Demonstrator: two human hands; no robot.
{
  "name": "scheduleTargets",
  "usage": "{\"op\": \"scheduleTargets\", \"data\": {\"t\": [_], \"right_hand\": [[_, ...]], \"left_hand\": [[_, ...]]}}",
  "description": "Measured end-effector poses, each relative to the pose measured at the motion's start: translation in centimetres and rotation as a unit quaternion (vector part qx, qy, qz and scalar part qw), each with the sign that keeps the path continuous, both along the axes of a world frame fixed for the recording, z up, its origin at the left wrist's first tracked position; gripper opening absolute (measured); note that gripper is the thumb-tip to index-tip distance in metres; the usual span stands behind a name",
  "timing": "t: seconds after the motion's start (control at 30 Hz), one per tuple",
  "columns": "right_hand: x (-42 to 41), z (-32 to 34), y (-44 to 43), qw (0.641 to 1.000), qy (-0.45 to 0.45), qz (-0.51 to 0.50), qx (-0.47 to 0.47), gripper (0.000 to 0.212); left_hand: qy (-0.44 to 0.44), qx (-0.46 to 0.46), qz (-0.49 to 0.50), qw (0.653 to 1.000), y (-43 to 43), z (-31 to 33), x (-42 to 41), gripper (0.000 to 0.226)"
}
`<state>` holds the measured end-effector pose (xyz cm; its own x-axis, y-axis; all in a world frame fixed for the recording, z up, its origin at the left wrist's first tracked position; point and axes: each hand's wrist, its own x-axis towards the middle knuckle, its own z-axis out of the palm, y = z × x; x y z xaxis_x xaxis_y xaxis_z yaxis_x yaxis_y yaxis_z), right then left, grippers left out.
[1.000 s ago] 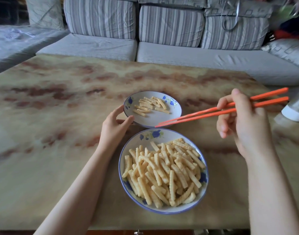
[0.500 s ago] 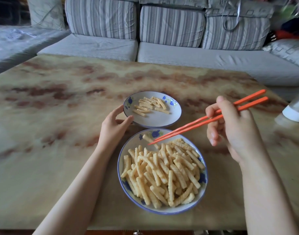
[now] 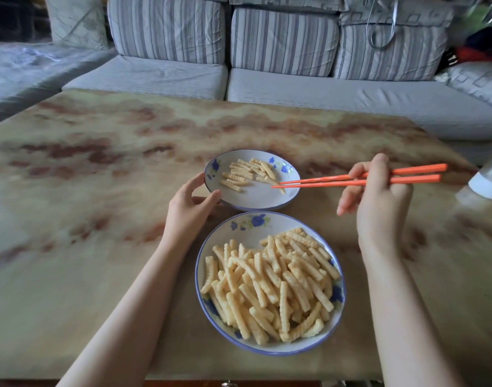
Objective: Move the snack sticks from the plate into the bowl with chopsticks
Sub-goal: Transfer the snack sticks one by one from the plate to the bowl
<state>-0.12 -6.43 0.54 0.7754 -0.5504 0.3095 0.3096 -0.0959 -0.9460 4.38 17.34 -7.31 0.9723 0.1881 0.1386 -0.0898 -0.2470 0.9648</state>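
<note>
Left of centre, the left hand (image 3: 187,208) grips the plate (image 3: 256,201), where a few snack sticks (image 3: 240,174) remain. Chopsticks (image 3: 323,181), pinched by the right hand (image 3: 378,202), reach them. The bowl (image 3: 239,227), lower centre, is heaped: likely mostly done.

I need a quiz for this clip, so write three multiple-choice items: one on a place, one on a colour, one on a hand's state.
1. Where are the tips of the chopsticks?
A. on the sofa
B. over the small bowl
C. on the bare table

2. What colour are the chopsticks?
A. black
B. white
C. orange

3. What is the left hand doing?
A. gripping the small bowl's rim
B. lying flat on the table
C. holding a spoon

Answers: 1 B, the tips lie above the bowl's inside, beside its snack sticks. 2 C, both shafts held in the right hand are orange. 3 A, its thumb and fingers curl round the bowl's near-left rim.
</note>
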Motion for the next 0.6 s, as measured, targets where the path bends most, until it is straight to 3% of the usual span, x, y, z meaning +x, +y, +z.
{"op": "scheduleTargets", "data": {"t": [0.6], "right_hand": [[-1.9,2.0,-3.4,0.992,0.037,0.121,-0.032,0.043]], "left_hand": [[-0.005,0.004,-0.001,1.0,0.0,0.1,-0.1,0.043]]}}
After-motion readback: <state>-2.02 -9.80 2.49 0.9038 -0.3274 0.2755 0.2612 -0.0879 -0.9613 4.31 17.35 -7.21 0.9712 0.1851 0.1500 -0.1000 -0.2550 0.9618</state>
